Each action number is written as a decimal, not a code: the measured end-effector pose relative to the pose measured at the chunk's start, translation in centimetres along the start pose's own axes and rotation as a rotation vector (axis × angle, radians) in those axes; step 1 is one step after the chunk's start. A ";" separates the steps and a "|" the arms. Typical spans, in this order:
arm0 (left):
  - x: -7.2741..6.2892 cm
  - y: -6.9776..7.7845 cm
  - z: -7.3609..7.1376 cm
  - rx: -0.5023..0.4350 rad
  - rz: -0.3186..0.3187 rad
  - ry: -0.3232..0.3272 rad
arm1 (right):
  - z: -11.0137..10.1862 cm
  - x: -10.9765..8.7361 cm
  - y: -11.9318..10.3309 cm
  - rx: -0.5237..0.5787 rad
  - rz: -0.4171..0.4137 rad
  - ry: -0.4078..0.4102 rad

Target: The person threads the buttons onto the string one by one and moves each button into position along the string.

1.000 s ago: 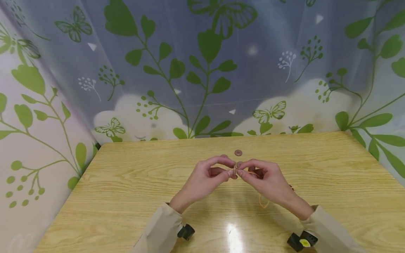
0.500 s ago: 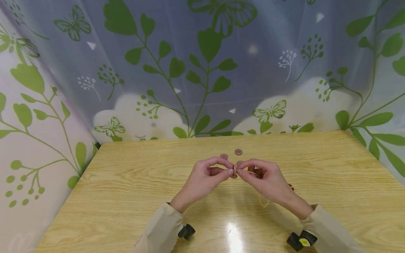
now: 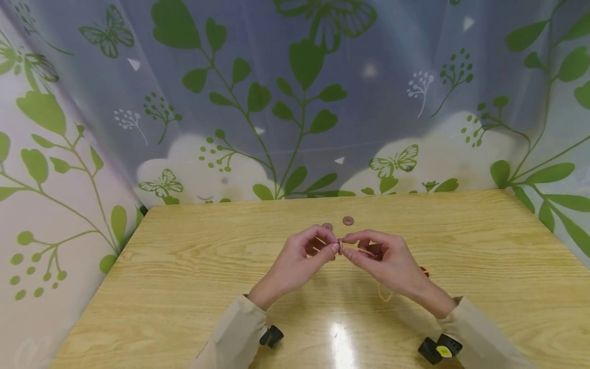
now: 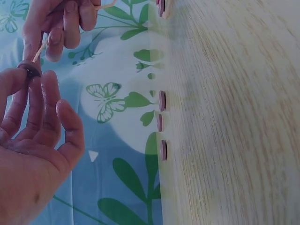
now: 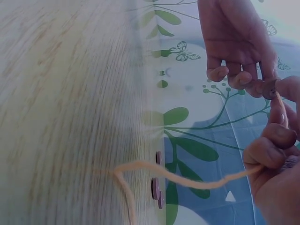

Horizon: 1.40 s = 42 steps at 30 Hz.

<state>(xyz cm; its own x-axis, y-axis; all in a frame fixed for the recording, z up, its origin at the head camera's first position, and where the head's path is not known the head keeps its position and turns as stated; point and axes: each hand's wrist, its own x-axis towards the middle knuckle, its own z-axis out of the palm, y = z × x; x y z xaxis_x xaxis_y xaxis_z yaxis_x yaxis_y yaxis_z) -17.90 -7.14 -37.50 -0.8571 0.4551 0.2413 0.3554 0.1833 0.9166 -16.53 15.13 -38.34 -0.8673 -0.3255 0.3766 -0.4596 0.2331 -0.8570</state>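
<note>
My left hand [image 3: 301, 261] pinches a brown button [image 4: 29, 69] between thumb and fingers, on edge above the table. A pale orange yarn [image 5: 183, 180] runs from that button into my right hand [image 3: 387, 259]. In the right wrist view the yarn's end of the button [image 5: 270, 89] faces my right fingers, and the lower fingers curl round the yarn. From there the yarn hangs down to the table. My right thumb and forefinger sit close beside the button in the head view. Whether they touch it I cannot tell.
Several loose brown buttons lie on the wooden table [image 3: 193, 256] beyond my hands, among them one button [image 3: 348, 220] at the back. A small red item [image 3: 424, 272] lies partly hidden behind my right wrist. A patterned curtain [image 3: 249, 102] stands behind the table.
My right forefinger and thumb have parted slightly beside the held button. My left fingers have shifted a little on it. One loose button behind my fingers is now hidden in the head view.
</note>
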 end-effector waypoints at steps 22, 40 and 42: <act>-0.2 -0.1 0.0 -0.009 -0.007 -0.035 | 0.0 0.0 0.1 -0.053 -0.013 -0.019; -0.7 -0.2 -0.6 0.033 -0.060 -0.017 | 0.1 0.0 -0.4 -0.084 0.048 -0.023; -0.8 -0.2 -0.7 0.030 -0.060 -0.016 | 0.1 -0.1 -0.4 -0.078 0.050 -0.028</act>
<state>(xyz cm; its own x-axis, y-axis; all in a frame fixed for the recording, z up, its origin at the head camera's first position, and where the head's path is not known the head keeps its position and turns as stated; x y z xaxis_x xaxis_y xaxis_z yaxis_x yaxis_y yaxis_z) -17.54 -8.14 -37.65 -0.8713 0.4563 0.1808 0.3148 0.2369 0.9191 -16.27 14.96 -38.03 -0.8845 -0.3367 0.3229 -0.4300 0.3200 -0.8442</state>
